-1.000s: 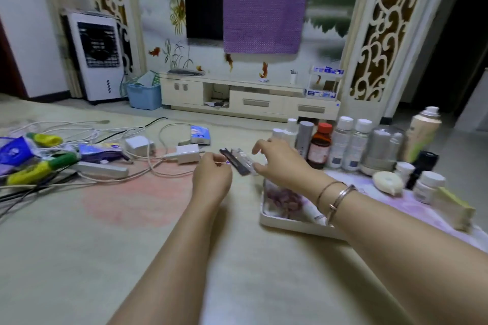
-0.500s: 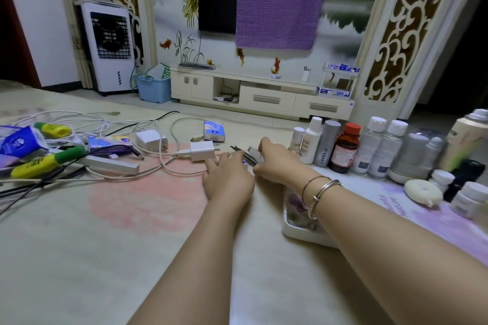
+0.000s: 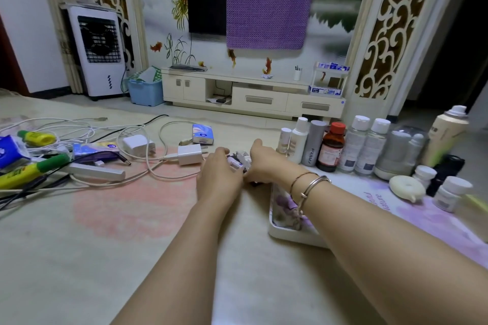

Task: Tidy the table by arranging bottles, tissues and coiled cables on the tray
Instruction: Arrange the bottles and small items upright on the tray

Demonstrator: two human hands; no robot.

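Both hands are meeting over a small packet (image 3: 239, 162) just off the tray's (image 3: 284, 229) far-left corner. Left hand (image 3: 219, 178) is curling its fingers round the packet's near end; right hand (image 3: 264, 163) is gripping the far end, thumb sticking up (what exactly the packet is, cannot tell: white and dark, with a label). Bottles (image 3: 330, 149) are standing in a row along the tray's far side, brown one with a red cap between a grey tube and two clear ones. Tissue pack (image 3: 202, 134) is lying just beyond the white charger (image 3: 188, 154). Loose cables (image 3: 79, 132) are sprawling at left on the table (image 3: 105, 245), tangled with more tissue packs and yellow-green tubes (image 3: 29, 170).
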